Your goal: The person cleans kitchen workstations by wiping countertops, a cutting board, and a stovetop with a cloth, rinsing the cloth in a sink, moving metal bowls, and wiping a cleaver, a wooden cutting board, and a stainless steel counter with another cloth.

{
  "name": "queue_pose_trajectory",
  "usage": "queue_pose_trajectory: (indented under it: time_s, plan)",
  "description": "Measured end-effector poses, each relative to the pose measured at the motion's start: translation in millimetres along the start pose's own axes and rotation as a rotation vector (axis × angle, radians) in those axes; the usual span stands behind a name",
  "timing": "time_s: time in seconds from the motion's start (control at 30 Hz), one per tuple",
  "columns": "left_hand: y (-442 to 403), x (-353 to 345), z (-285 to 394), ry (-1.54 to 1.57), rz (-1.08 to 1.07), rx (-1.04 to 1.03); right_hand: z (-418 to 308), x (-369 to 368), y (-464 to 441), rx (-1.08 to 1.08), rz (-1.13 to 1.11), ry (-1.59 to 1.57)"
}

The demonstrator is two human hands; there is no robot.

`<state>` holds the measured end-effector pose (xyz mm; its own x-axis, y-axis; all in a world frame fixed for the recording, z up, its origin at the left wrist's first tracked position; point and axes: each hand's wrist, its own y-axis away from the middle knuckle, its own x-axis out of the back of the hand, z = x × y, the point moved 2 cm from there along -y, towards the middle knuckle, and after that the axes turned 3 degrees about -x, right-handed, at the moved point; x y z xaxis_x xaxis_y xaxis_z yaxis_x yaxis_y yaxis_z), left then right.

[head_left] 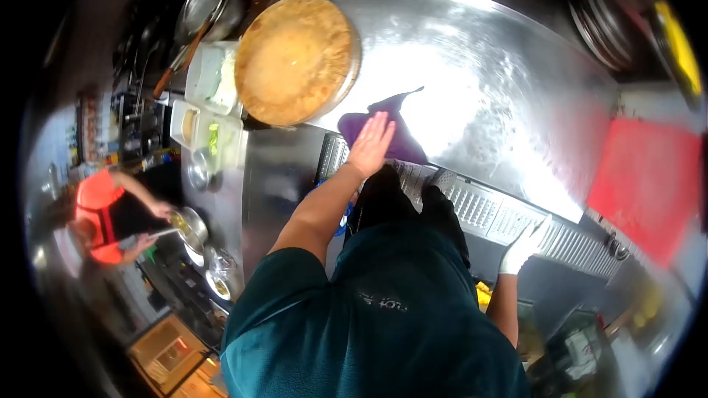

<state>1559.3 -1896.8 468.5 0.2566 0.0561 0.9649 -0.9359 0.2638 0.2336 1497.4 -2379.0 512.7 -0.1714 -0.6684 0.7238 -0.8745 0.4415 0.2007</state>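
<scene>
My bare left hand (371,146) lies flat with its fingers stretched out on a dark purple cloth (394,121). The cloth is spread near the front edge of a shiny steel table (457,51), with one corner pointing away from me. Off to the right, my right hand (525,248) wears a white glove and hangs beside the table's edge, above the slotted metal strip. Its fingers look extended, and I see nothing in them. A thick round wooden chopping block (295,59) stands on the table to the left of the cloth.
Plastic containers (214,136) with green and pale food stand left of the block, near a strainer (204,4). A red board (649,188) is at the right. Farther left, a person in orange (99,210) handles a metal bowl (190,230). Perforated metal grating (472,206) runs along the table's front.
</scene>
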Motion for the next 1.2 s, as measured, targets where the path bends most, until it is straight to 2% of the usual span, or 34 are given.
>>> queue_pose_trajectory:
  time_s: [0.07,0.13,0.2,0.27,0.3,0.33,0.4,0.47,0.5,0.57,0.6,0.67,0.73,0.8,0.87,0.9,1.0,1.07,1.13,1.2]
  plan:
    - [31.1,-22.6,-43.0,0.037,0.123,0.082,-48.7,-36.1,-9.7,0.037,-0.058,-0.119]
    - [59.4,-31.6,-73.7,0.093,0.224,0.112,-113.2,-79.3,-13.4,0.179,-0.171,-0.24]
    - [89.2,-29.6,-97.1,0.16,0.21,0.178,-184.0,-120.0,1.3,0.318,-0.372,-0.368]
    - [125.5,-28.4,-117.8,0.283,0.201,0.265,-256.8,-159.7,30.0,0.132,-0.592,-0.534]
    - [144.9,-20.4,-124.3,0.43,0.196,0.401,-292.2,-182.0,45.5,0.034,-0.7,-0.617]
    - [171.3,-53.0,-139.8,0.483,0.336,0.479,-321.1,-206.7,57.7,-0.068,-0.807,-0.699]
    - [214.4,-59.4,-157.8,0.611,0.469,0.733,-343.2,-267.0,74.6,-0.146,-0.917,-0.708]
    - [255.4,-61.3,-173.3,0.9,0.557,1.002,-343.4,-324.0,85.8,-0.318,-0.941,-0.871]
    - [269.2,-34.7,-175.3,0.965,0.538,1.114,-349.9,-341.3,93.0,-0.393,-0.912,-0.86]
    - [298.2,-31.2,-190.9,1.087,0.719,1.13,-374.4,-357.2,106.3,-0.489,-0.852,-0.8]
    - [300.3,13.8,-197.3,1.331,0.944,1.086,-372.8,-381.8,104.5,-0.402,-0.91,-0.848]
    - [292.4,73.5,-212.0,1.286,0.978,1.115,-387.5,-388.4,108.1,-0.399,-0.927,-0.896]
    - [271.6,113.5,-233.3,1.204,1.099,1.064,-397.0,-391.5,108.0,-0.359,-0.915,-0.953]
    - [243.0,144.9,-258.7,1.261,1.178,0.951,-397.4,-389.3,112.8,-0.378,-0.876,-0.937]
    - [204.3,178.8,-280.5,1.03,1.193,0.783,-400.9,-384.6,115.9,-0.435,-0.818,-0.86]
    - [181.6,187.8,-292.9,1.048,1.211,0.754,-405.2,-383.5,116.1,-0.412,-0.817,-0.879]
    - [115.0,205.6,-330.3,1.036,1.233,0.776,-410.8,-375.7,112.5,-0.4,-0.839,-0.881]
    - [72.1,201.7,-359.4,0.761,1.187,0.767,-412.1,-372.7,104.0,-0.46,-0.893,-0.815]
    - [20.3,165.4,-392.9,0.525,1.093,0.681,-406.4,-375.2,93.3,-0.489,-0.982,-0.769]
    - [-14.0,167.3,-364.5,0.372,0.563,0.856,-402.8,-376.7,86.8,-0.49,-1.027,-0.729]
